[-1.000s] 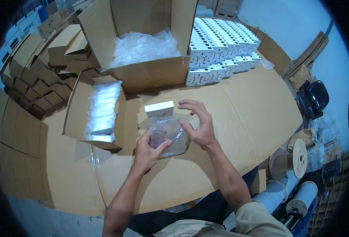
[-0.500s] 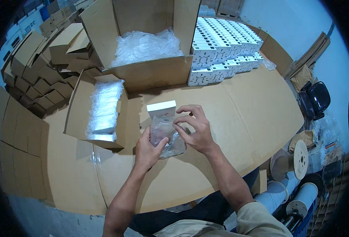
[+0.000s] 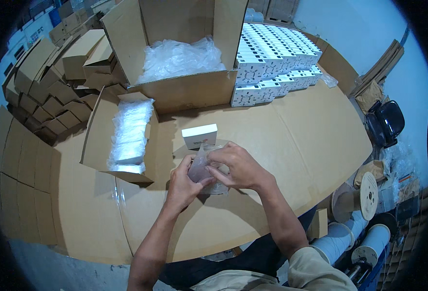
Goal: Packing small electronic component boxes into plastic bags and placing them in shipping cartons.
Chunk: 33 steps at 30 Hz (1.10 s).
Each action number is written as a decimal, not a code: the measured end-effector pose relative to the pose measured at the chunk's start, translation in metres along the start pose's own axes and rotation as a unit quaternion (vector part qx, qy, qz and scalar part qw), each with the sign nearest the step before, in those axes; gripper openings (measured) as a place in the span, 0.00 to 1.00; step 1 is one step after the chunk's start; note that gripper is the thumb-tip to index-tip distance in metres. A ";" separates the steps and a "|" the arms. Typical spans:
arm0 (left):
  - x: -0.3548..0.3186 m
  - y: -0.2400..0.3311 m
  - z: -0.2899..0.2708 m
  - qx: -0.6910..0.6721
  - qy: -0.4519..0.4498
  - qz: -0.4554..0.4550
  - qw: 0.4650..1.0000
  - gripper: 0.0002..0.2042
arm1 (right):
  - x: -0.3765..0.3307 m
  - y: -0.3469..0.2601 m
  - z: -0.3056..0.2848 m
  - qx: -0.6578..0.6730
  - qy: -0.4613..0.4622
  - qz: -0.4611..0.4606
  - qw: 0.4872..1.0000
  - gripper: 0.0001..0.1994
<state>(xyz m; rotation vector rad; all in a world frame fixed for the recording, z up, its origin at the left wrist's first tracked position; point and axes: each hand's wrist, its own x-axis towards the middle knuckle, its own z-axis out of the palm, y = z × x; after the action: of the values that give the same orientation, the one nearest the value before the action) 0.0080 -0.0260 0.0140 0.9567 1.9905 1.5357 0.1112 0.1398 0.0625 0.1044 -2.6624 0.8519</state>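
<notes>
Both hands grip one small clear plastic bag (image 3: 205, 167) just above the cardboard-covered surface (image 3: 291, 145). Left hand (image 3: 185, 182) pinches its near edge; right hand (image 3: 240, 167) closes over its top. Crinkled and see-through, the bag shows something greyish inside. Just beyond stands a small white box (image 3: 199, 136).

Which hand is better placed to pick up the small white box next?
Probably the right hand: its fingers lie nearest the small white box, just beyond them. The left hand sits lower, pinching the clear plastic bag both hands hold.
</notes>
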 end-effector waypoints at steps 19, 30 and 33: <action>0.003 -0.006 -0.006 0.009 0.001 -0.055 0.998 0.32 | 0.018 0.059 0.015 0.348 0.295 0.081 0.886 0.09; 0.008 -0.018 0.000 -0.034 0.009 -0.056 0.998 0.29 | 0.015 0.063 0.020 0.385 0.140 0.146 0.900 0.16; 0.006 -0.017 -0.002 -0.036 0.014 -0.054 0.998 0.29 | 0.019 0.065 0.026 0.356 0.148 0.129 0.914 0.15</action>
<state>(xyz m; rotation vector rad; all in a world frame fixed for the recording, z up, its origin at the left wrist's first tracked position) -0.0020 -0.0253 -0.0014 0.7888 1.9576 1.5584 0.0746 0.1786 0.0134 -0.1927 -1.9923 1.7356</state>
